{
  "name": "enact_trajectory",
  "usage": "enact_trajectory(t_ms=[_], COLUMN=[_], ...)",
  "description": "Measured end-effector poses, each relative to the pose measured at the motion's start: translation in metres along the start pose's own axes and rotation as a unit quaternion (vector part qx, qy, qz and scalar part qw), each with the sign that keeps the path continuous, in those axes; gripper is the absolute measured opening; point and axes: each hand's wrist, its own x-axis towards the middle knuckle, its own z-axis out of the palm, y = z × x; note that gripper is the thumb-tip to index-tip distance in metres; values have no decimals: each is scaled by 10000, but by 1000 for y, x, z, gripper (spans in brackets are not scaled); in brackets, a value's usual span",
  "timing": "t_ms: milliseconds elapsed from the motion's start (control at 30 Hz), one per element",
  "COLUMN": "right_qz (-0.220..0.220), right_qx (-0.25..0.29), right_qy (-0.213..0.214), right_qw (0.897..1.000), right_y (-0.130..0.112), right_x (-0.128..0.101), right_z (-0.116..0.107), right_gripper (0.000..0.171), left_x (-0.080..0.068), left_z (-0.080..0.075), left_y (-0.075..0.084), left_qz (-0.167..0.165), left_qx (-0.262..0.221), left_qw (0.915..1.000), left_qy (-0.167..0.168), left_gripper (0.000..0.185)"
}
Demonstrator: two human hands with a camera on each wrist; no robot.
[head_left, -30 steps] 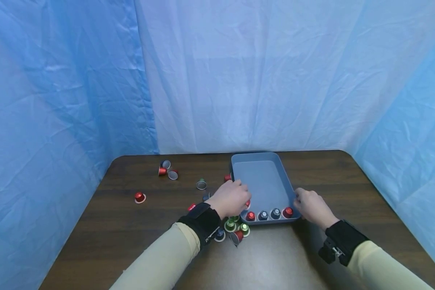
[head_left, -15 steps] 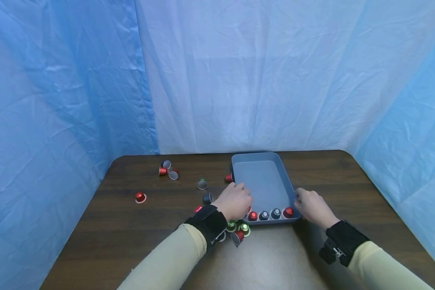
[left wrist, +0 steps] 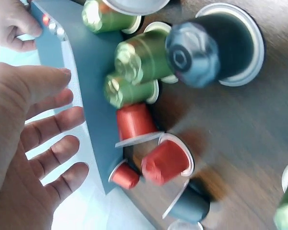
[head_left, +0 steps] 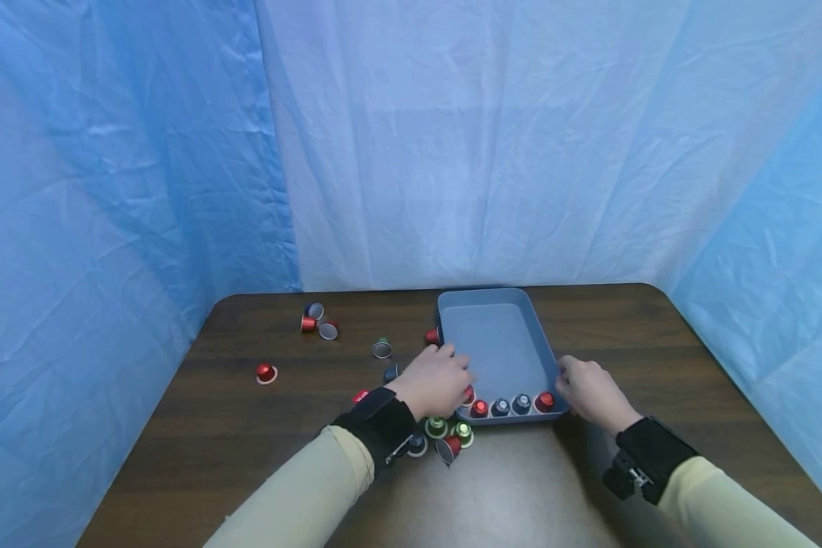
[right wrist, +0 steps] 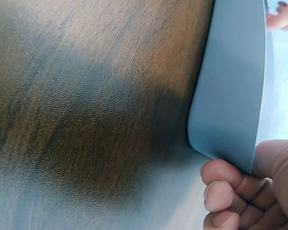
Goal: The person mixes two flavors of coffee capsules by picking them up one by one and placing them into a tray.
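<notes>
Capsules (head_left: 510,404) line the tray's (head_left: 493,346) near wall inside.

Capsule cluster (head_left: 445,438) crowding the tray (head_left: 496,304) near-left corner, tray's far half bare, table (head_left: 657,342) right of it open

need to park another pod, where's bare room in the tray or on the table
The tray's far part behind the pod row is bare. The table right of the tray is free too. It is crowded at the pod cluster by the left hand.
</notes>
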Motion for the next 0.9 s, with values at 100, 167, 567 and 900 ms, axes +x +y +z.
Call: enact_trajectory(t_ms=[100, 167, 567, 900], right_qz=[16, 22, -12, 57], right_qx=[18, 43, 83, 90], right_qy=[-17, -24, -26, -52], right_qw=[10000, 10000, 10000, 9999], right_y=[0, 0, 0, -1], right_x=[0, 0, 1, -1], right_z=[0, 0, -1, -1], right_gripper=[39, 38, 37, 39], left_x=[-9, -17, -68, -91], left_z=[-4, -7, -13, -9], left_y=[-6, -11, -46, -57], left_qz=[7, -18, -410, -694], left_qx=[33, -39, -739, -933], left_qw=[10000, 9999, 9964, 9930], left_qy=[73, 93, 63, -220], left_gripper=[30, 31, 28, 35])
